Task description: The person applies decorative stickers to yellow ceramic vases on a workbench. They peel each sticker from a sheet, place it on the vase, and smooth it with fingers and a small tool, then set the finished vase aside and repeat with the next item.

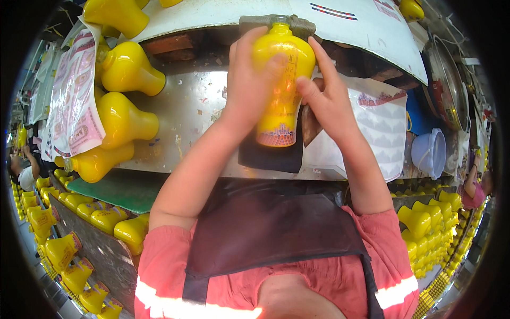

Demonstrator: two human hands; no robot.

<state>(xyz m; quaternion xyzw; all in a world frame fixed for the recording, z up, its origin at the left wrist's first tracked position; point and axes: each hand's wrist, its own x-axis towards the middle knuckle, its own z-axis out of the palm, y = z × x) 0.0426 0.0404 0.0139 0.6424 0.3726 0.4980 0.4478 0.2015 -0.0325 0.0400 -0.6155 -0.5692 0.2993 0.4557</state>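
Note:
A glossy yellow bottle point(281, 87) lies in front of me with its clear neck pointing away. Its front carries dark characters, and a blue and red patterned band point(276, 135) runs round the base. My left hand point(251, 80) grips the bottle's left side, its thumb blurred over the front. On the other side, my right hand point(328, 98) holds the bottle between a bent thumb and a long index finger at the shoulder. Under the neck is a grey-brown padded block point(305, 26); the base rests over a black cloth point(268, 159).
Several yellow bottles point(127, 119) lie at the left, beside a pink printed sheet point(79, 106). White sheets with printed transfers point(380, 138) lie at the right, near a pale blue bucket point(429, 154). Racks of yellow bottles point(425, 220) stand on both sides. Other people point(475, 189) are farther off.

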